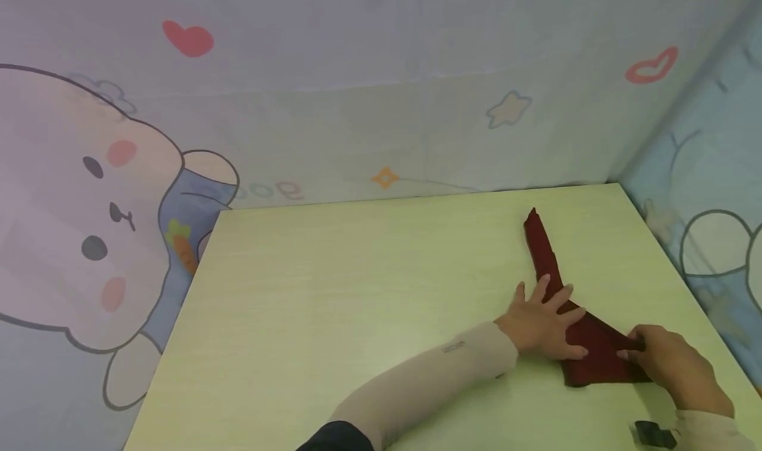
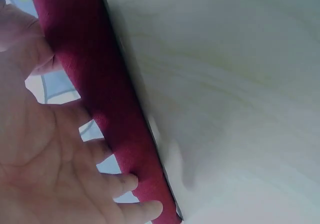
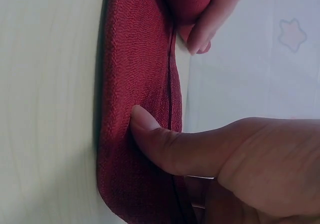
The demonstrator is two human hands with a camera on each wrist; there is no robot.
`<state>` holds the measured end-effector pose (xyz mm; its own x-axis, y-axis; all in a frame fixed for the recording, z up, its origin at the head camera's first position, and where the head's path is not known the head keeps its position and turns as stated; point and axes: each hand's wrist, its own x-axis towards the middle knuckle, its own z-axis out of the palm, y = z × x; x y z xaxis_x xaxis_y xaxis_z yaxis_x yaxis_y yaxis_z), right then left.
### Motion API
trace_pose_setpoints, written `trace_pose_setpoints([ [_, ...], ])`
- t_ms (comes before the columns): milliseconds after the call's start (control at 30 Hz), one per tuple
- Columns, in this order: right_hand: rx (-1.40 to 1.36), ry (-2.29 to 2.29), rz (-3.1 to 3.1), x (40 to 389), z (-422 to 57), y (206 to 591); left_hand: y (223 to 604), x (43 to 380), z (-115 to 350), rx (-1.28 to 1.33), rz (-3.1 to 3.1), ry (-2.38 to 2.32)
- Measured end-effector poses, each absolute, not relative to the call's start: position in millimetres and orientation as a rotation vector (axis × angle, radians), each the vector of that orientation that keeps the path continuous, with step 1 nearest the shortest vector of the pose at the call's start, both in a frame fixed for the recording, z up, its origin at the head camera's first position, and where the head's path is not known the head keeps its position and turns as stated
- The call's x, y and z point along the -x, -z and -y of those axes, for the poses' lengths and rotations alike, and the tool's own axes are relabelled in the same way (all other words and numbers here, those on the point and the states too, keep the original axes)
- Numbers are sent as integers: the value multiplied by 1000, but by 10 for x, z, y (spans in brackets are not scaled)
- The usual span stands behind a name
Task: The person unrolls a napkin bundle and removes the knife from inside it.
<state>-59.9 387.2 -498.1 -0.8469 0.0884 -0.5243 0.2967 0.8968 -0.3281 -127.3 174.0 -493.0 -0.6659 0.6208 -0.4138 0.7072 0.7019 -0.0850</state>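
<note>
A dark red folded cloth (image 1: pixel 604 358) lies on the right part of the table, with a wide flat part near the front and a narrow strip running to the back. My left hand (image 1: pixel 544 325) rests on it with fingers spread where the strip meets the wide part. In the left wrist view, the fingertips touch the red cloth (image 2: pixel 100 84) along one edge. At the wide part's right end, my right hand (image 1: pixel 675 362) pinches the cloth. The right wrist view shows the thumb (image 3: pixel 150 129) pressed on its woven surface, beside a seam; the other fingers are mostly hidden behind the fabric.
The pale wooden table (image 1: pixel 333 292) reaches back to a printed curtain (image 1: pixel 369 94). Another curtain side (image 1: pixel 714 173) hangs along the right edge. A small black object (image 1: pixel 653 434) is by the right wrist.
</note>
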Motion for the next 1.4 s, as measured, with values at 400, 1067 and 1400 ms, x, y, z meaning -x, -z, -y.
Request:
trace_pose_setpoints([
  [400,-262,540,-2565,591,-3861,5001,4915,1357,-1497,-997,-2466,245],
  [1067,-250,557,-2568,601,-3883,4998,5110,1143,-1909,-1124,-2679,449],
  [1400,-280,569,-2546,586,-3879,4992,5081,1134,-1804,-1076,-2669,471],
])
